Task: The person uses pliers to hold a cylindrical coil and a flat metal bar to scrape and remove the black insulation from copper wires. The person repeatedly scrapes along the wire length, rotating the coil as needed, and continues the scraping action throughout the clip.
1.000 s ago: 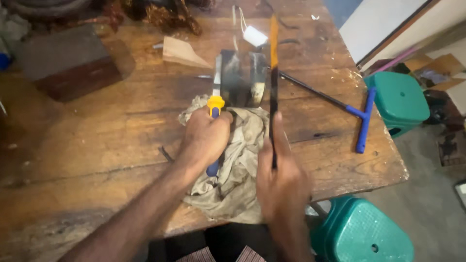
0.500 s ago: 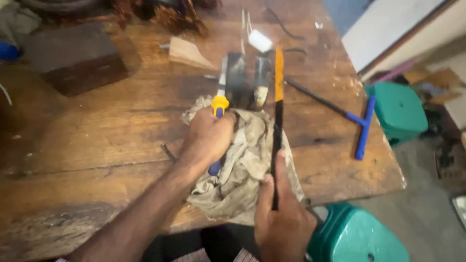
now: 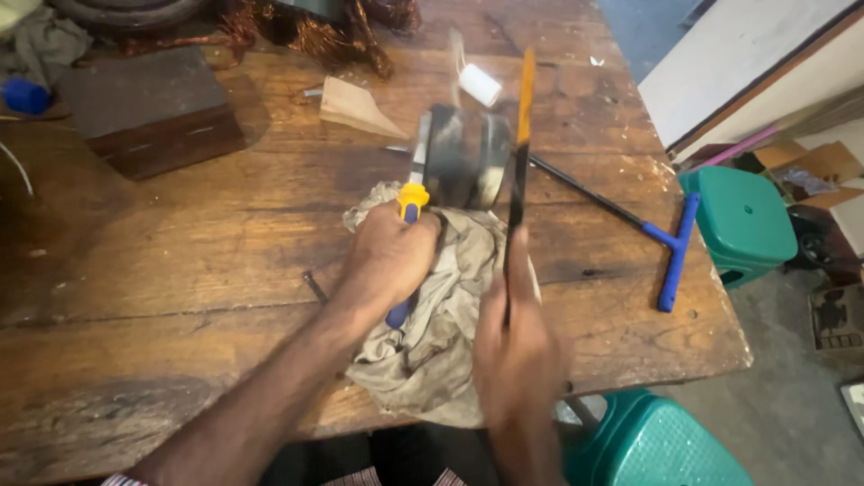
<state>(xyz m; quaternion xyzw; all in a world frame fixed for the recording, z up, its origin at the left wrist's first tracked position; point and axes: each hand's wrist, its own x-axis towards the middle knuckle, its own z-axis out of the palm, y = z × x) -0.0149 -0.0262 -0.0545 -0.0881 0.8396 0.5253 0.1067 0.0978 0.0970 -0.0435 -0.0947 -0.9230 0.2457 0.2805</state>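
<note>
The left hand stays wrapped around a yellow-and-blue-handled screwdriver against a dark metal cylinder; the right hand, blurred, fingers gripping a long dark orange-tipped blade, has drawn back across the beige cloth.

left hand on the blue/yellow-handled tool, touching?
Touching. Head view: the left hand is wrapped around the tool handle, blue end poking out below the fist.

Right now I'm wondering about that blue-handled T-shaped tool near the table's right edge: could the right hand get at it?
Probably not at once: the right hand is closed around a long flat bar. The tool lies in the open with bare table between.
</note>
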